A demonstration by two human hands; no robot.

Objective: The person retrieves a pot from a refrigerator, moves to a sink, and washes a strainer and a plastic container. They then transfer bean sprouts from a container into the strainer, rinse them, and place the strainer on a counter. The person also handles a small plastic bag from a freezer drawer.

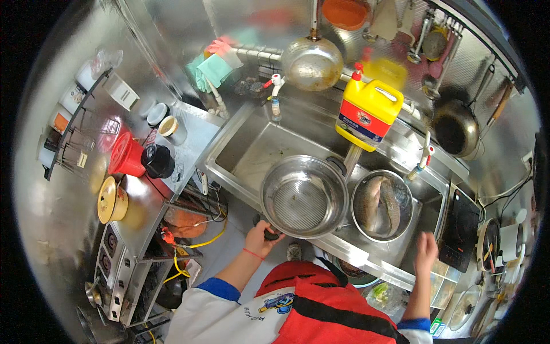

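Observation:
My left hand [263, 241] is closed around the black side handle of a wide stainless-steel pan [300, 206]. The pan sits tilted over the divider and front rim of a double-bowl steel sink [240, 148], with only a few small specks inside. A smaller steel basin [381, 238] stands in the right sink bowl, beside the pan. Two whole fish [371, 202] lie in it, side by side. My right hand [425, 250] hovers near the sink's front right corner, apart from the basin, with nothing visible in it and its fingers loosely extended.
A yellow detergent jug [369, 114] stands behind the sink divider, between two taps [276, 96] [423, 161]. Pans [313, 64] and utensils hang on the back wall. An induction hob [460, 230] is at right. A side table [189, 133] with containers and a gas stove [112, 262] stand left.

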